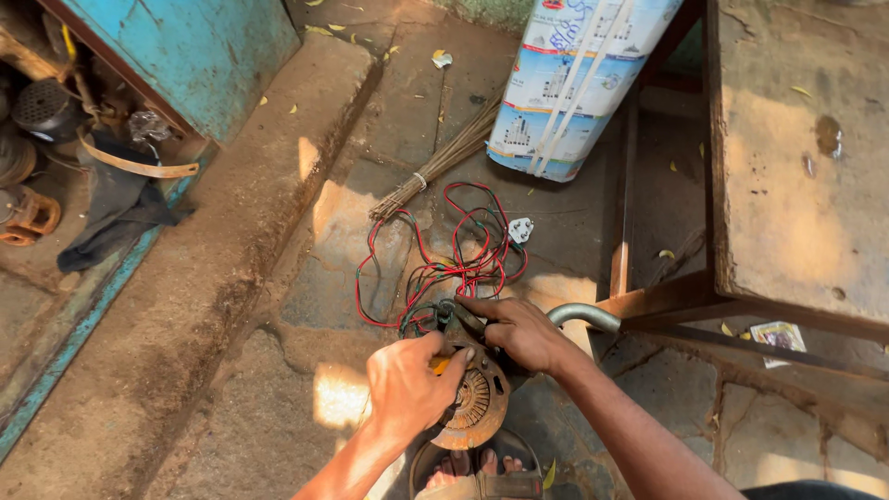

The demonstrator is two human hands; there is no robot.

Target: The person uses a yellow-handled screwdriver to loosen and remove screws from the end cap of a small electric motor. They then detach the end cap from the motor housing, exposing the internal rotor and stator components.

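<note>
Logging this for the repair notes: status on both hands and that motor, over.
Left hand gripping the rusty motor, something orange under the fingers. Right hand clamped on its top. Red and black wires with white plug tangled just ahead on the stone floor.

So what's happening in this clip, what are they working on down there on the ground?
A person crouches over a rusty electric motor resting on the stone floor. The left hand grips its side, pressing something yellow against it; what that is cannot be told. The right hand holds the top, where red and black wires come out and loop across the floor to a white plug. A twig broom lies beyond.
</note>
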